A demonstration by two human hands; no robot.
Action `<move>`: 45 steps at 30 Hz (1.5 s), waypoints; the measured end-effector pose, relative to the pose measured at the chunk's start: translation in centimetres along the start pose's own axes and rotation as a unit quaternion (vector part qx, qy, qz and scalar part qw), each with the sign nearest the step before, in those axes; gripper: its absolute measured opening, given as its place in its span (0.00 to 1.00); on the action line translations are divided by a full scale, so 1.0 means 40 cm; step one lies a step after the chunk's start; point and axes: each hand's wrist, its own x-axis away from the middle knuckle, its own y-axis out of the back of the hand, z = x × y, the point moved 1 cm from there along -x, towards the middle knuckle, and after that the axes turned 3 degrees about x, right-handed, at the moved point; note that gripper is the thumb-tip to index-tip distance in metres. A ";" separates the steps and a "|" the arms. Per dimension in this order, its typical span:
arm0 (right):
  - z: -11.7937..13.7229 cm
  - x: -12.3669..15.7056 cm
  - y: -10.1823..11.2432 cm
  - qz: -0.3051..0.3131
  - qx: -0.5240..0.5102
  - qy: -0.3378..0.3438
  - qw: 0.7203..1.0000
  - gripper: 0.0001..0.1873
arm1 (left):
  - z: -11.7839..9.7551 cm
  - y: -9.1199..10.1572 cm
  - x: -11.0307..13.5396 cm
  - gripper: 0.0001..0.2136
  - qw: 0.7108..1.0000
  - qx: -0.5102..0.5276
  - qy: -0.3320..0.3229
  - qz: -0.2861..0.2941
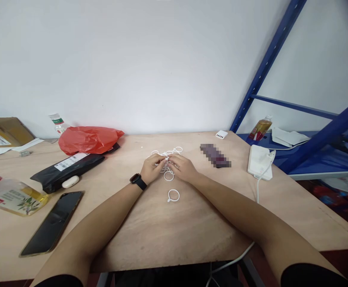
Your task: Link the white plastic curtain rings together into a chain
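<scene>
My left hand (153, 166), with a black watch on its wrist, is closed in a pinch on a small white plastic ring piece (167, 158). From the other side my right hand (181, 166) pinches at the same white piece, its fingertips almost meeting those of the left. Around and under the fingers lies a cluster of thin white rings (169, 175), partly hidden by the hands. Nearer to me a single white ring (174, 195) with a small knob on its edge lies apart on the wooden table.
To the left are a phone (53, 223), a bottle (15, 195), a black package (69, 169), a white earbud case (70, 181) and a red bag (88, 139). On the right are a blurred dark object (215, 155), a power strip (259, 161) with a cable, and a blue rack (266, 56).
</scene>
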 end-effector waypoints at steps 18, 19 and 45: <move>-0.005 0.004 0.012 -0.054 -0.053 0.036 0.996 0.10 | -0.018 0.000 0.000 0.06 0.993 -0.059 -0.095 0.026; -0.006 0.004 0.013 -0.050 -0.052 0.039 0.997 0.10 | -0.019 0.000 0.000 0.06 0.993 -0.059 -0.097 0.028; -0.002 0.004 0.012 -0.024 -0.075 0.009 0.997 0.10 | -0.009 -0.004 0.004 0.09 0.994 -0.068 -0.073 0.037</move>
